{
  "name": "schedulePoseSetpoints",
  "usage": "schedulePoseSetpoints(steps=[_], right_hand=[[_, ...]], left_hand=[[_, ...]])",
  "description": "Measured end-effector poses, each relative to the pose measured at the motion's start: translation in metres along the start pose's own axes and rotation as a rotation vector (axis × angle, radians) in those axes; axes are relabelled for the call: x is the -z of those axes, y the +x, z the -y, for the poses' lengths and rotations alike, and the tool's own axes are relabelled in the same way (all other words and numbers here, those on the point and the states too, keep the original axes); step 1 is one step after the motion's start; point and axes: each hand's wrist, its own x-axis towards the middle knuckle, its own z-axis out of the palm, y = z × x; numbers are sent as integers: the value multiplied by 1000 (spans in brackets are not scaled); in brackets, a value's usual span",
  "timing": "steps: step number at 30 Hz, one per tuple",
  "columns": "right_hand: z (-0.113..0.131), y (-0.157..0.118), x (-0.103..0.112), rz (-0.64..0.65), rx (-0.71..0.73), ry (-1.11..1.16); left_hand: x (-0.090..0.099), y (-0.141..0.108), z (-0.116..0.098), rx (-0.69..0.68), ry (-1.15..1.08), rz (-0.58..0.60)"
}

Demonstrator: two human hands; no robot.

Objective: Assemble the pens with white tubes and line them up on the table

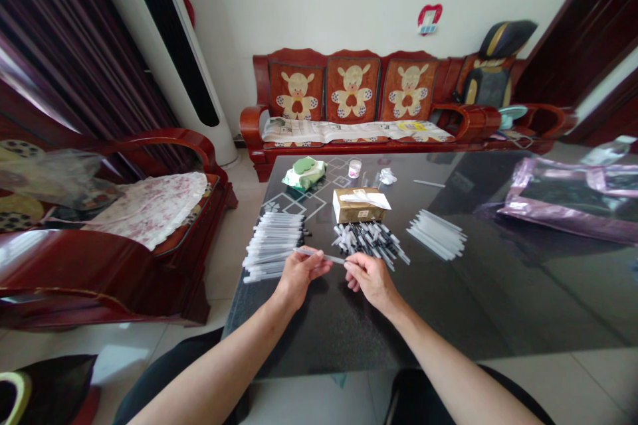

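My left hand [301, 272] is closed on a thin translucent pen barrel [331, 258], which lies nearly level above the table's near part. My right hand [367, 279] pinches the barrel's right end, where a small dark part shows. Left of my hands, pens with clear barrels [272, 246] lie in a stacked row, dark tips to the right. Just beyond my hands is a loose pile of short black and clear pen parts [371, 240]. Further right lies a bundle of empty-looking translucent tubes [437, 234].
The dark glossy table [478, 299] carries a tissue box [359, 207], a green wipes pack [304, 174], a small cup [354, 169], crumpled tissue [387, 176], a single tube [429, 183] and a large purple-edged plastic bag [568, 202] at the right.
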Motion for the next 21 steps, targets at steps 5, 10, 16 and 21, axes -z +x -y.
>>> schedulePoseSetpoints(steps=[5, 10, 16, 21], right_hand=[[0, 0, 1, -1, 0, -15], [-1, 0, 1, -2, 0, -28], [1, 0, 2, 79, -5, 2], [2, 1, 4, 165, -70, 148]], left_hand=[[-2, -1, -2, -9, 10, -5], [-2, -1, -3, -17, 28, -1], [0, -1, -4, -21, 32, 28], [-1, -1, -6, -15, 32, 43]])
